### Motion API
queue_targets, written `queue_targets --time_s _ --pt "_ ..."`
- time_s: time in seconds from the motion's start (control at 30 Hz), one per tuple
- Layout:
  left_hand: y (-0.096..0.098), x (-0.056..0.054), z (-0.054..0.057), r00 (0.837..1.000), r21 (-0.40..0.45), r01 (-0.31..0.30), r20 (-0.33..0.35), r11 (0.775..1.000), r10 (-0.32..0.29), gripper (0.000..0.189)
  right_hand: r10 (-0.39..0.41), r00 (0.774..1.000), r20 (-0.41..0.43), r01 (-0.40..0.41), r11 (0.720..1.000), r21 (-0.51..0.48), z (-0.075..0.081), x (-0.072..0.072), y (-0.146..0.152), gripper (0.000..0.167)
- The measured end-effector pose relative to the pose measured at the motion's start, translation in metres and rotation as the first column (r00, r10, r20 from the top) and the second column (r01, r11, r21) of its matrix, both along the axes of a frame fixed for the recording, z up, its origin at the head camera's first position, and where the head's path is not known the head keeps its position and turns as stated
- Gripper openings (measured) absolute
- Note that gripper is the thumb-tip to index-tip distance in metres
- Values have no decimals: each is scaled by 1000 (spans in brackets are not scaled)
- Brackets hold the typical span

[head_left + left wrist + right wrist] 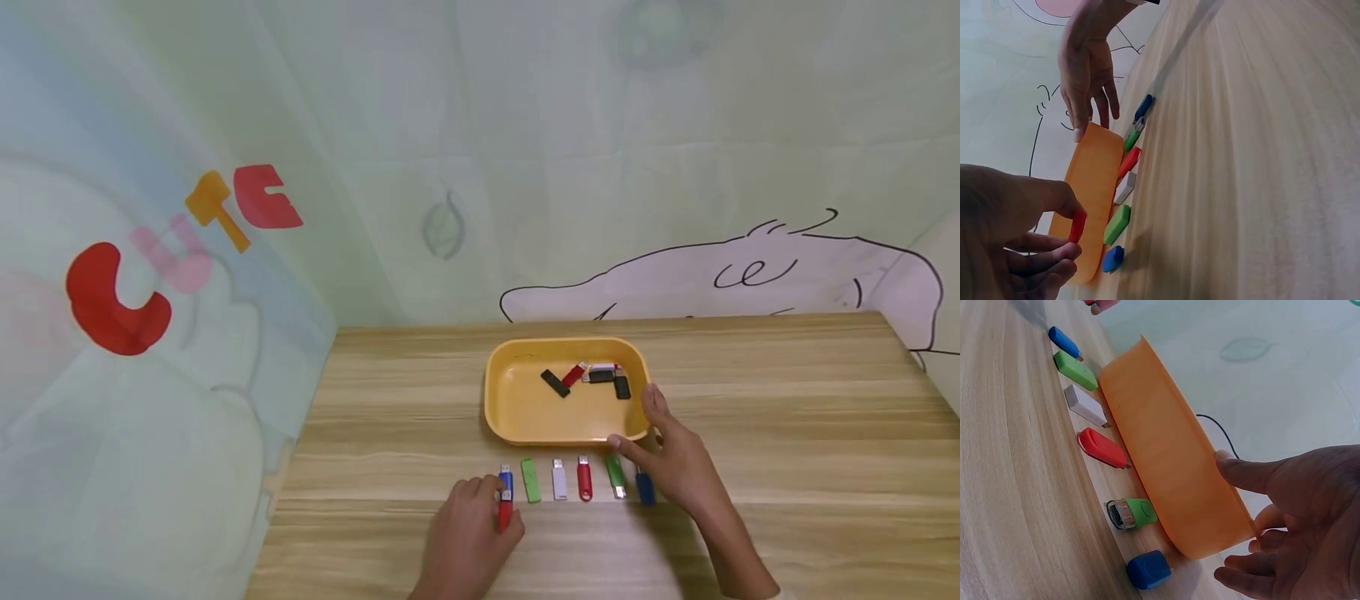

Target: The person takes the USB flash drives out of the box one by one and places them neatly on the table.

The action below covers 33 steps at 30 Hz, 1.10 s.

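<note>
My left hand (465,533) pinches a red USB stick (505,517) between thumb and fingers; its metal plug points away from me. The stick overlaps a blue USB stick (506,479) in the head view, above the table's near part. My right hand (681,467) holds the near right corner of a yellow plastic tray (517,439), thumb on the front rim and fingers at the right side. In front of the tray lie a light green (531,481), a white (559,481), a red (584,479), a darker green (616,477) and another blue USB stick (645,487) in a row.
Inside the tray, toward its right half, are several more USB sticks, among them a black one (555,383) and a dark red one (573,375). The wood-grain table (810,433) meets a printed cloth backdrop (405,208) behind and at the left.
</note>
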State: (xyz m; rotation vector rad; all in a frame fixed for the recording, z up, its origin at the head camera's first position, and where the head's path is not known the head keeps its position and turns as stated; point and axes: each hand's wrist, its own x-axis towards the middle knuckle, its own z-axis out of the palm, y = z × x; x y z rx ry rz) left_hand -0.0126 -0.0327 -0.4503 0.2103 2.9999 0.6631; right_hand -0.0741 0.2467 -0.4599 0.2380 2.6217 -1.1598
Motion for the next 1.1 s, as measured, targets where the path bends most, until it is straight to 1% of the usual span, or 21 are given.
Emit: queue_targets --time_s 0.13,0.2,0.43,0.63,0.73,0.8,0.97,1.03,1.1 --pt "-2 3 -6 1000 -6 13 4 1000 -13 28 0 1000 0 0 1000 2 1 1 -1 100" --pt "-1 5 -7 1000 -9 12 18 1000 -12 27 1 1000 -2 -1 1000 -1 1 1 -1 99" --pt "2 12 -16 997 -28 -19 74 999 21 31 2 1000 -5 -2 1000 -3 2 1 -2 99" --pt "2 13 -23 990 -50 -28 135 998 34 33 1 1000 -3 -1 1000 -3 2 0 -1 99" --pt "2 13 -27 987 -53 -32 154 998 40 34 4 1000 -1 -4 1000 -7 2 0 -1 99" --pt "1 13 -29 988 -56 -34 146 998 42 34 7 1000 -1 -7 1000 -5 2 0 -1 99" --pt "1 14 -32 994 -65 -39 101 997 45 34 16 1000 -13 -16 1000 -10 2 0 0 100" --pt "1 15 -32 994 -62 -41 100 997 47 34 19 1000 -25 -20 1000 -17 1 0 1 99" --pt "2 14 -33 992 -56 -48 114 997 54 34 23 999 -41 -24 1000 -15 1 0 2 98"
